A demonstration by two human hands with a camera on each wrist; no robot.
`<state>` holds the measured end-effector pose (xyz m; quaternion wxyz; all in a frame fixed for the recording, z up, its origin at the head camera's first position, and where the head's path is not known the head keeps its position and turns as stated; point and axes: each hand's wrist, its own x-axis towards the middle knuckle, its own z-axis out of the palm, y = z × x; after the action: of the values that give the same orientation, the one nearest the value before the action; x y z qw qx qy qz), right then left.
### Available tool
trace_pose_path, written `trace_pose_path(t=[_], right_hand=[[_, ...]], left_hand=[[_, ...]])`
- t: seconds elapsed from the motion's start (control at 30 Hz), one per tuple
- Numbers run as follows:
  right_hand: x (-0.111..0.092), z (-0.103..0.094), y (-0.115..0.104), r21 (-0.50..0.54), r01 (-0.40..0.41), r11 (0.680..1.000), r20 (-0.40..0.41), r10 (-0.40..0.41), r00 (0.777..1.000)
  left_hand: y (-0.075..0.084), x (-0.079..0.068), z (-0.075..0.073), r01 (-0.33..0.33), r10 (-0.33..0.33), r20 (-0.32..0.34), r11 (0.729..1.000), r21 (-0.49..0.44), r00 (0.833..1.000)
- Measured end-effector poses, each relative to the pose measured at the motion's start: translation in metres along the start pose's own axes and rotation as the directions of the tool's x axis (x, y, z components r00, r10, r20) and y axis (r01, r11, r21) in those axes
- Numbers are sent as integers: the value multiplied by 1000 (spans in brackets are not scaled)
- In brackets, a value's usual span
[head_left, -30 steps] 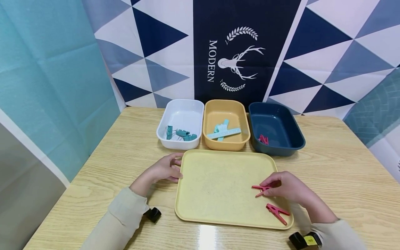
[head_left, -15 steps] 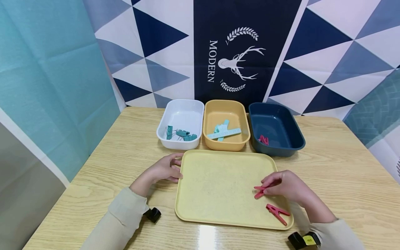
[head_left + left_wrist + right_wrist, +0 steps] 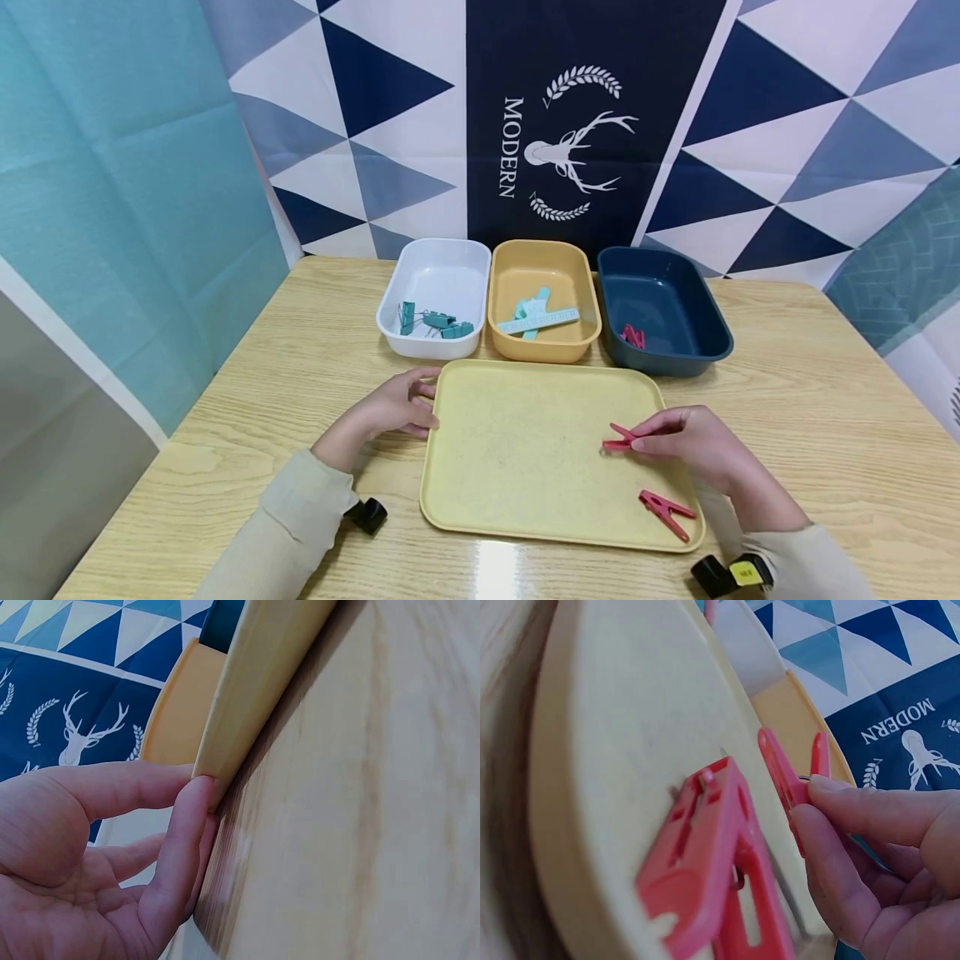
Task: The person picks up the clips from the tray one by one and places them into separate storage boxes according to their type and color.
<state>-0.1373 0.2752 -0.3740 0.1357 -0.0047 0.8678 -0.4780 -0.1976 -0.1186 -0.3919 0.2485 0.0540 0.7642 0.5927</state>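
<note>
My right hand (image 3: 697, 443) pinches a red clothespin (image 3: 618, 445) between thumb and index finger, over the right part of the yellow tray (image 3: 517, 454). The right wrist view shows two prongs of this clothespin (image 3: 780, 761) sticking out past the fingertips. Nearer the tray's front right corner lies a second red clothespin (image 3: 666, 512), large in front of the right wrist camera. At the tray's left side, my left hand (image 3: 397, 406) holds the rim. In the left wrist view its thumb and fingers meet at the tray edge (image 3: 240, 697).
Behind the tray stand three bins side by side. The white bin (image 3: 442, 271) has several teal binder clips (image 3: 439, 319). The orange bin (image 3: 536, 265) contains mint-green ruler-like strips (image 3: 538, 320), and the dark blue bin (image 3: 678, 321) holds red clothespins (image 3: 633, 335). A patterned cloth hangs behind.
The clothespin in my right hand has turned and risen slightly, its prongs now pointing left. The left hand, tray and other clothespin stay where they were.
</note>
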Motion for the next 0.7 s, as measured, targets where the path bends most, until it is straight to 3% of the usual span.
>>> trace_pose_path(t=[0.13, 0.43, 0.7], right_hand=[[1, -2, 1, 115, 10, 993, 5, -11, 1000], [3, -10, 3, 318, 40, 947, -4, -41, 999], [6, -14, 5, 402, 70, 913, -9, -72, 997]], left_hand=[[0, 0, 0, 5, -5, -6, 1000, 1, 1000], [0, 0, 0, 11, -11, -13, 1000, -6, 1000], [0, 0, 1, 15, -15, -21, 1000, -3, 1000]])
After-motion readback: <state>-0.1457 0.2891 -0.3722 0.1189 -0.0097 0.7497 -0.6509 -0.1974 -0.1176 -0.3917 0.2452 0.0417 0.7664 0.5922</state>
